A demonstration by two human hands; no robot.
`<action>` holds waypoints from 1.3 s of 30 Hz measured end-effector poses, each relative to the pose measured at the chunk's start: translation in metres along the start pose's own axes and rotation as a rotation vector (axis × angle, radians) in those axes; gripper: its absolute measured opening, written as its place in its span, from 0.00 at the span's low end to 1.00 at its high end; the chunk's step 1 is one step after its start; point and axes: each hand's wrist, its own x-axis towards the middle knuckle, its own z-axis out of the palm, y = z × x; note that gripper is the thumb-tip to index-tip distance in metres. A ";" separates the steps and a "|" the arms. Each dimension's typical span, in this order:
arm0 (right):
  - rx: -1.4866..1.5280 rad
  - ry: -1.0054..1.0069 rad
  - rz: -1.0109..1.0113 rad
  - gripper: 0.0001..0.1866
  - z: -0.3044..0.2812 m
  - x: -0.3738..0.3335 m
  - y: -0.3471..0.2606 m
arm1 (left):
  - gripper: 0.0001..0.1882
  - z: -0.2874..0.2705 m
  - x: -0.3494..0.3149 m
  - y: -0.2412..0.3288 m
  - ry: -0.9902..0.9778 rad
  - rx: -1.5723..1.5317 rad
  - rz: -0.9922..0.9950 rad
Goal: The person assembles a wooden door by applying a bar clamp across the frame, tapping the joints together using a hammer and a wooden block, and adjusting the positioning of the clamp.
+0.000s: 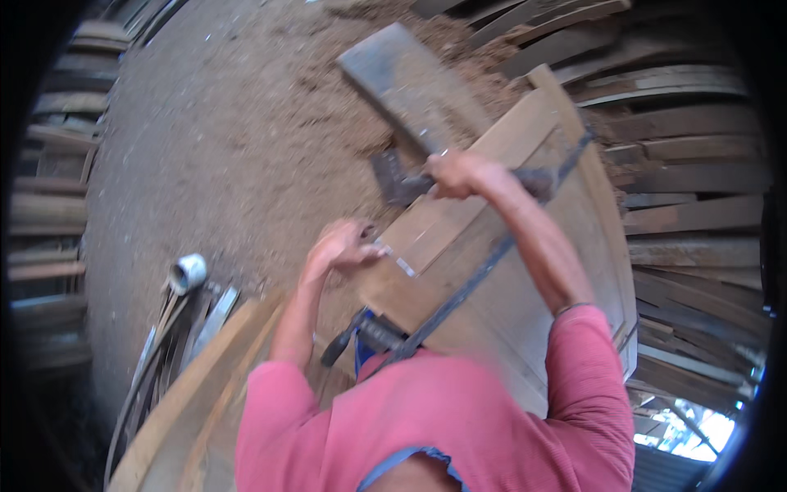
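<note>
My right hand (459,174) is closed around a hammer-like tool with a blocky dark head (399,182), which is blurred, above the edge of a wooden panelled door (525,271). My left hand (340,244) is at the door's left edge with its fingers bent. Beside its fingertips lies a small pale strip (405,266); whether the hand grips it is unclear. A dark bar clamp (467,287) runs diagonally across the door, its screw end close to my body.
A thick board (410,82) lies beyond the door over the sawdust-covered ground (213,139). Stacked planks (689,180) line the right, with more at far left. A white roll or cup (188,273) sits above long strips at lower left, beside another wooden piece (197,402).
</note>
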 end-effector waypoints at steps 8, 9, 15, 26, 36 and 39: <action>0.312 0.439 0.007 0.22 -0.045 -0.047 0.049 | 0.29 0.002 0.014 0.031 -0.114 0.016 -0.078; 0.328 0.473 0.023 0.21 -0.059 -0.054 0.058 | 0.28 -0.001 0.016 0.034 -0.126 0.023 -0.101; 0.048 0.940 0.048 0.28 -0.163 -0.064 0.121 | 0.26 -0.003 0.016 0.026 -0.127 -0.134 -0.091; 0.011 0.203 0.705 0.11 -0.124 0.001 0.239 | 0.27 -0.012 0.016 0.030 -0.155 -0.115 -0.129; -0.043 0.496 0.562 0.20 -0.137 -0.016 0.217 | 0.25 -0.005 0.017 0.027 -0.126 -0.130 -0.088; -0.174 0.313 0.670 0.19 -0.128 -0.021 0.199 | 0.26 -0.011 0.014 0.029 -0.151 -0.099 -0.121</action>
